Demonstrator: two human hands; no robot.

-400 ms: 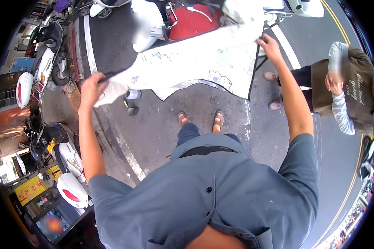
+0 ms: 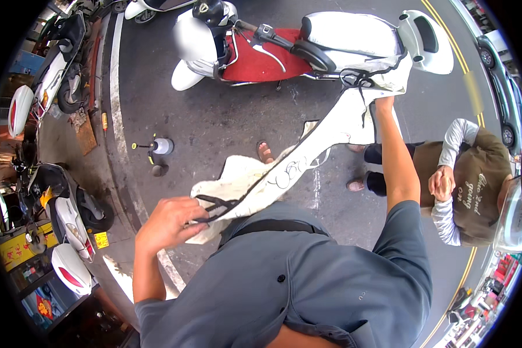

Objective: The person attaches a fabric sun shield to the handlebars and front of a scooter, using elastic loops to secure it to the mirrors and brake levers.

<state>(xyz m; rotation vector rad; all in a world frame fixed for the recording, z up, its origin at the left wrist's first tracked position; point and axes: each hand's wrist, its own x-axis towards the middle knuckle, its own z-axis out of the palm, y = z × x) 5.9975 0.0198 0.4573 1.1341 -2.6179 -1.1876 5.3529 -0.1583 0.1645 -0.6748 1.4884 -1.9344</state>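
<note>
Head view shows a scooter [image 2: 255, 68] beyond the cloth [image 2: 296, 165], sprayer [image 2: 163, 146] at left.

1. We see brn-vested person [image 2: 475, 191], 3 o'clock.
2. We've pump sprayer [image 2: 163, 146], btwn 9 & 10.
3. We note blk/wht scooter [image 2: 55, 69], approx. 10 o'clock.
4. We spot car [image 2: 497, 87], btwn 2 & 3.

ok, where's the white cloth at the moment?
In the head view, the white cloth slants from the left hand, near the waist, up to the right hand, near the rear of the white scooter.
</note>
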